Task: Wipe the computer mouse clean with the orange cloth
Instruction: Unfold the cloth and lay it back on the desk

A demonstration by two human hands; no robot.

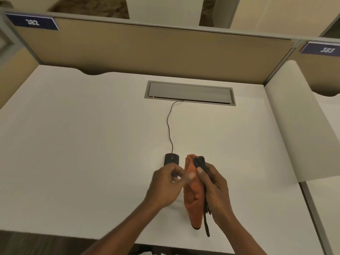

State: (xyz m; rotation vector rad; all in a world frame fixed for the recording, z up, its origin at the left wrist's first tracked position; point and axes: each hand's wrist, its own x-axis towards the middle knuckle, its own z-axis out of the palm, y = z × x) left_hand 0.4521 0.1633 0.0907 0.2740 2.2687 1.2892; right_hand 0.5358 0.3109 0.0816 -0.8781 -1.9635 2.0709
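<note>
A: Well, where is the computer mouse to be found?

B: It is seen lying flat on the white bench, just beyond the left hand. Its black cable is led away across the bench to the grey hatch set into the surface.

A: And the orange cloth?

B: It is held bunched and hanging in the right hand, just beside the mouse and to its right. A dark cord is gripped together with it, with a looped part showing above the thumb and a loose end dangling below.

A: How is the left hand held?

B: Its fingers are curled and drawn narrow, with the fingertips brought against the cloth's edge. Whether the cloth is actually pinched there cannot be told, as that part is blurred.

A: What is seen behind?

B: A tan partition is seen, with number plates marked 382 and 383.
</note>
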